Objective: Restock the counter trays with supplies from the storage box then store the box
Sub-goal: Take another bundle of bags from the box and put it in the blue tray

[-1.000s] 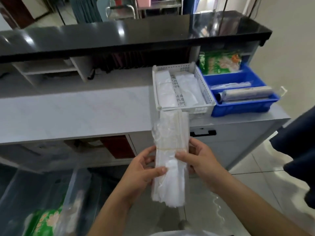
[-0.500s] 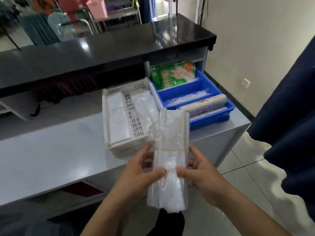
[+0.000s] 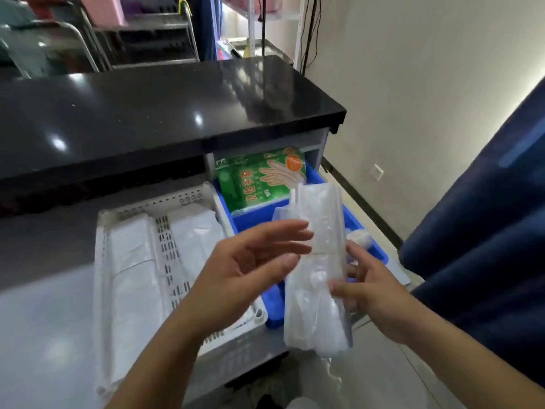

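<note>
My right hand [image 3: 365, 293] pinches a clear plastic bundle of bags [image 3: 317, 270] bound by a rubber band, held upright over the blue tray [image 3: 379, 255]. Left of the bundle, my left hand [image 3: 247, 273] hovers with its fingers spread and relaxed, fingertips close to the plastic, holding nothing. The white slotted tray [image 3: 165, 249] on the grey counter holds two stacks of white bags. A green glove packet [image 3: 259, 178] leans at the back of the blue tray. The storage box is out of view.
A black raised counter top [image 3: 165, 107] overhangs the trays. A person in dark blue clothing [image 3: 486, 231] stands close on the right. Beige wall and tiled floor lie beyond the counter's right end. Metal chairs stand behind the counter.
I have moved closer and to the right, bringing the bundle up over the blue tray. My left hand has let go of the bundle and opened; the right hand still holds it.
</note>
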{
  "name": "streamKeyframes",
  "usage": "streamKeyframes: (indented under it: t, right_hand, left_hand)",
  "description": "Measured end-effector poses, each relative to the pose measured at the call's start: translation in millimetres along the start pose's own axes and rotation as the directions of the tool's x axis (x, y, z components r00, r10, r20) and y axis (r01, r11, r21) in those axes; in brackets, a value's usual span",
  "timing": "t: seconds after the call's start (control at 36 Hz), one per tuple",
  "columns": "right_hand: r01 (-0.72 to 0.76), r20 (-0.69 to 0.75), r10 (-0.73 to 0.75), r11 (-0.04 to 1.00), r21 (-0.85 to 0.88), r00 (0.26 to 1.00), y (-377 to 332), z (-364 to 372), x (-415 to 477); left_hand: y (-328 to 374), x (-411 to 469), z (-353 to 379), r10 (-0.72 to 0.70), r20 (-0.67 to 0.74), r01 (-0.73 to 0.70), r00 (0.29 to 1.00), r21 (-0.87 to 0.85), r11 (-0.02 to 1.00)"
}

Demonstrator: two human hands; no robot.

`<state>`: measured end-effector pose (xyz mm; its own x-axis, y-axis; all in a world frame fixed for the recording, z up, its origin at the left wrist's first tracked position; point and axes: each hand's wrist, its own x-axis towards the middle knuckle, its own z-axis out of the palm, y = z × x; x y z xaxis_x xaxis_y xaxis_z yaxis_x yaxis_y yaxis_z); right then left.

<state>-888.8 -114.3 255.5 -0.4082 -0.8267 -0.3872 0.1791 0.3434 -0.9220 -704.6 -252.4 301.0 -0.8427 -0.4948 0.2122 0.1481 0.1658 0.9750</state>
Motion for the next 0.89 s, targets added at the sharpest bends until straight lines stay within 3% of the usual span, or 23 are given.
streamKeyframes:
  t: [0.06,0.11,0.19,0.31,0.42,0.47,0.56,0.78,0.89]
  right_hand:
    - [0.025,-0.005,-0.025,0.996,-0.091,1.0,-6,-10,12]
    - [0.081,0.007,-0.082,0.974,-0.209,0.997,-17,-20,21]
    - [0.218,0.088,-0.199,0.893,-0.394,0.976,-42,-34,36]
    - [0.368,0.238,-0.285,0.631,-0.683,0.929,-76,-49,65]
    - [0.428,0.359,-0.264,0.283,-0.858,0.895,-103,-49,97]
    - [0.447,0.413,-0.234,0.115,-0.887,0.88,-113,-44,110]
    - [0.487,0.489,-0.214,-0.066,-0.871,0.845,-117,-40,132]
    - [0.543,0.611,-0.164,-0.322,-0.775,0.775,-92,-42,203]
    - [0.573,0.676,-0.193,-0.399,-0.716,0.711,-75,-44,222]
  left_hand:
    - [0,18,-16,0.019,-0.124,-0.027,0.992,-0.061,0.998]
    - [6,40,-34,0.064,-0.17,-0.042,0.983,0.132,0.99]
    - [23,75,-50,0.058,0.007,-0.055,0.998,0.464,0.884]
    - [46,118,-43,-0.089,0.201,-0.098,0.976,0.761,0.641]
    - [46,152,-27,-0.313,0.203,-0.069,0.928,0.919,0.389]
    - [36,159,-23,-0.435,0.154,-0.028,0.887,0.959,0.282]
    - [5,161,-20,-0.443,0.104,-0.037,0.891,0.987,0.157]
    - [-84,155,-21,-0.323,-0.165,0.198,0.932,0.978,0.072]
    - [-108,152,-19,-0.287,-0.28,0.308,0.916,0.95,0.057]
